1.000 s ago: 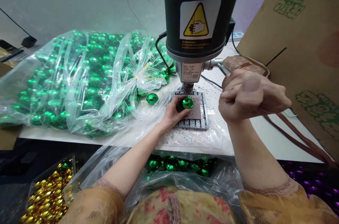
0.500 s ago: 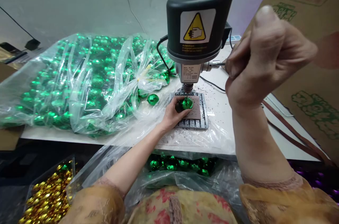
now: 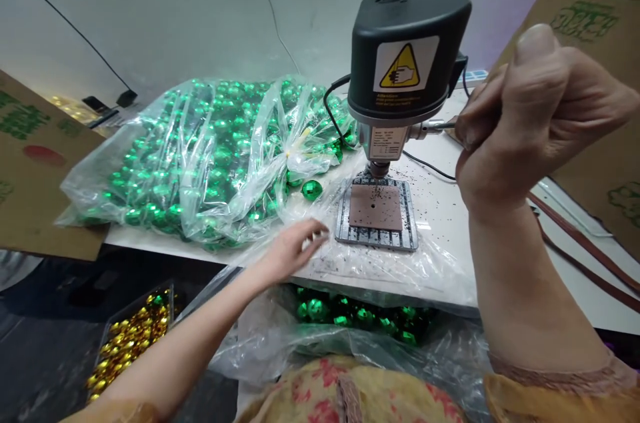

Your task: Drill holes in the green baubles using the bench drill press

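Observation:
My right hand [image 3: 525, 123] is closed round the feed lever [image 3: 440, 126] of a small black drill press [image 3: 400, 63]. Left of the drill press base [image 3: 410, 236], my left hand [image 3: 295, 251] hovers over the table edge with its fingers apart and nothing seen in it. A brown board [image 3: 385, 216] with a small dark hole lies on the slotted base under the chuck [image 3: 379, 168]. One green faceted bead [image 3: 312, 190] rests on the table, behind my left hand.
A clear bag [image 3: 200, 149] full of green beads lies on the left. More green beads [image 3: 350, 313] sit in plastic below the table edge. Gold beads [image 3: 133, 336] fill a container at lower left. Cardboard boxes [image 3: 37, 163] and brown straps [image 3: 580, 243] flank the table [image 3: 445, 209].
My left hand has let go of a green bead and moved left off the board; that bead is no longer there. My right hand stays on the lever. The view has shifted left.

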Demonstrator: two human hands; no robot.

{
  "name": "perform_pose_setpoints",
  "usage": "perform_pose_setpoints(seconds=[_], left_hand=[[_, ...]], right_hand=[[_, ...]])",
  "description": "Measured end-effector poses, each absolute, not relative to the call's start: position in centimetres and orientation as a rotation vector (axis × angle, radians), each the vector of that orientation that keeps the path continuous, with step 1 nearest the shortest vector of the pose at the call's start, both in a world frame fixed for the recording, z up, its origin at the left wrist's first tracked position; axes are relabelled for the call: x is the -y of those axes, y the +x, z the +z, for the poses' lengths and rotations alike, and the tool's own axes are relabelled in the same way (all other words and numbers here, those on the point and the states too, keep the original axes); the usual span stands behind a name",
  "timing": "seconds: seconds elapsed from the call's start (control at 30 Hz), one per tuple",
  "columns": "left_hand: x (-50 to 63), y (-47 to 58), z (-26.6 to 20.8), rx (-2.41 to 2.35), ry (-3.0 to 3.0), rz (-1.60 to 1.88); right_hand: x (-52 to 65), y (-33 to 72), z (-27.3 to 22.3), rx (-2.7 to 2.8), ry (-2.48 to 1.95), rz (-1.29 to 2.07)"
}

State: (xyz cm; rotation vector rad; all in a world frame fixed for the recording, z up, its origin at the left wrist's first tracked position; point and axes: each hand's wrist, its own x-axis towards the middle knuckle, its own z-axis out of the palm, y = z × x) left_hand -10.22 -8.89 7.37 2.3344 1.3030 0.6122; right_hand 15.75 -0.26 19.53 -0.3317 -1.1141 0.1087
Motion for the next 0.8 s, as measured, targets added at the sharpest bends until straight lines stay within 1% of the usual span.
perform_pose_setpoints(seconds=[0.03,0.07,0.13,0.2,0.27,0.37,0.43,0.47,0.53,0.6,0.67,0.8], left_hand=[[7.0,-10.7,6.9,-1.388,2.362,0.768],[5.0,-11.2,6.4,-1.449,2.402,0.836],[1.1,-11.9,5.4,-1.521,2.447,0.813],[-2.0,-12.2,4.4,-1.514,2.446,0.717],[-3.7,-12.1,3.9,-1.496,2.387,0.727],[-3.9,-11.1,4.2,-1.531,2.065,1.028],[-2.9,-9.9,5.1,-1.413,1.702,1.237],[-2.4,-9.2,5.5,-1.299,1.529,1.289],[-1.2,-7.5,6.0,-1.080,1.261,1.309],[-0.4,-5.9,5.9,-0.987,1.117,1.295],[0.1,-4.5,5.1,-0.999,1.083,1.311],[0.3,-2.7,2.9,-1.065,1.219,1.344]], right_hand=[[0.2,15.7,19.5,1.101,-0.321,0.111],[0.1,15.7,19.5,1.089,-0.305,0.109],[-0.1,15.7,19.4,1.082,-0.276,0.104],[-0.2,15.7,19.3,1.076,-0.288,0.108],[-0.2,15.7,19.3,1.072,-0.303,0.102],[0.1,15.6,19.3,1.062,-0.331,0.106],[0.2,15.4,19.4,1.062,-0.347,0.113],[0.3,15.4,19.4,1.064,-0.345,0.114],[0.3,15.4,19.4,1.078,-0.325,0.107],[0.2,15.5,19.4,1.084,-0.325,0.096],[0.1,15.5,19.3,1.084,-0.361,0.085],[0.2,15.5,19.3,1.087,-0.354,0.089]])
